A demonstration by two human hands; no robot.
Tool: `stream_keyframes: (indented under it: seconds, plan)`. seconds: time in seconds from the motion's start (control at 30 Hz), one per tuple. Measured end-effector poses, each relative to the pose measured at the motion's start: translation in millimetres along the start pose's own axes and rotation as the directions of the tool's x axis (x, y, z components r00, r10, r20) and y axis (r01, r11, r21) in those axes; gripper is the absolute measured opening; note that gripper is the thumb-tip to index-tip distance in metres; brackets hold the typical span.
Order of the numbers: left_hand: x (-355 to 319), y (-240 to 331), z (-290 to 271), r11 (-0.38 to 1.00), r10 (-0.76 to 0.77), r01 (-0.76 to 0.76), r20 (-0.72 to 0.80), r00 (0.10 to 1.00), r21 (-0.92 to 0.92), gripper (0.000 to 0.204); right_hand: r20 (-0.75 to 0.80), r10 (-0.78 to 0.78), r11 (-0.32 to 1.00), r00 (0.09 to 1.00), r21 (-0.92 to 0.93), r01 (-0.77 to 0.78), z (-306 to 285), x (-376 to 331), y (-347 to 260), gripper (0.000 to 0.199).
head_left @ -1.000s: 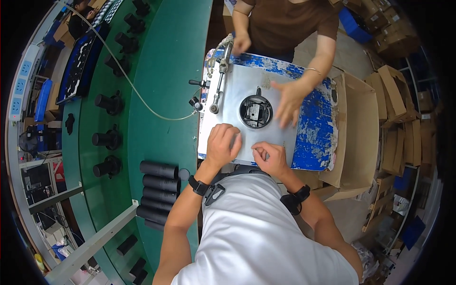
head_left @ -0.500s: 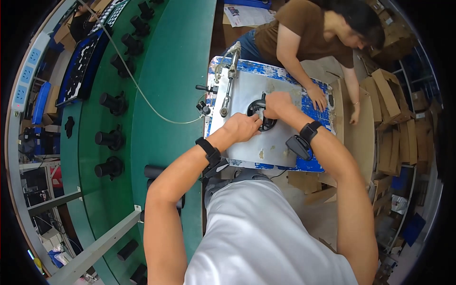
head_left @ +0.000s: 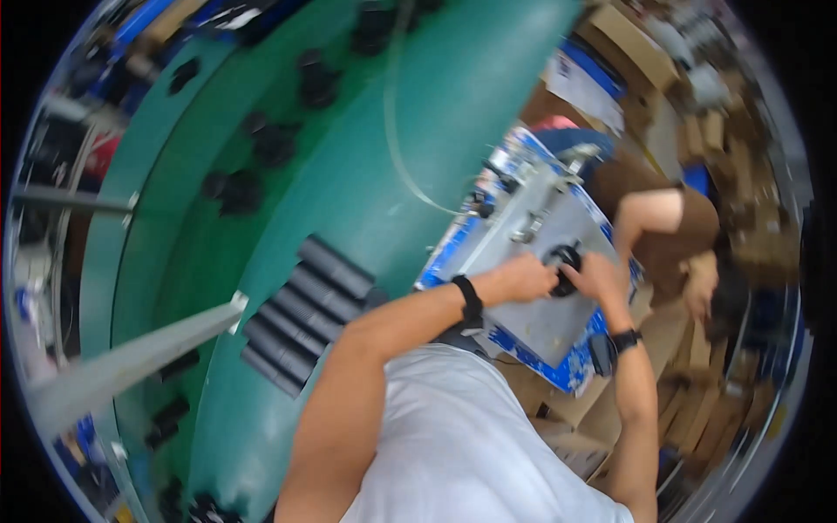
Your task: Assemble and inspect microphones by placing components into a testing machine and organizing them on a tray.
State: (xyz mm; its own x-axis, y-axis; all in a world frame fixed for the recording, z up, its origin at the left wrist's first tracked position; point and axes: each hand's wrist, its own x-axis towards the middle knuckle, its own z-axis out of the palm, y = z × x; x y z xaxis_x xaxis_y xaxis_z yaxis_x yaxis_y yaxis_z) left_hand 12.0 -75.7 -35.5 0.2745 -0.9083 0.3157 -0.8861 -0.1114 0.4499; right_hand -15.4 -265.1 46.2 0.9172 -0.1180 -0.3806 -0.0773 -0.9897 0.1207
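A black round part sits on the grey metal plate of a small worn blue-and-white workbench. From its left side, my left hand grips it with curled fingers. My right hand holds its right side, thumb near the rim. Motion blur and my fingers hide the part's details. Just beyond my left hand is the metal end of a cylinder linkage mounted on the bench.
Several black tubes lie side by side on the green table to my left. More black fittings stand along a green conveyor. A co-worker in a brown shirt is beyond the bench. Cardboard boxes crowd the right.
My view has swung left, so the bench now appears farther right and tilted, and the row of black tubes has come into sight. Both hands stay at the black part.
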Motion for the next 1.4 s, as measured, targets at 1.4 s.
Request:
stream_keyframes:
  seconds: [1.4]
  plan:
    - [-46.9, 77.7, -106.2, -0.034, -0.695, 0.178, 0.152, 0.703, -0.983, 0.042, -0.195, 0.147, -0.749, 0.97, 0.619, 0.238, -40.7, -70.4, -95.4, 0.061]
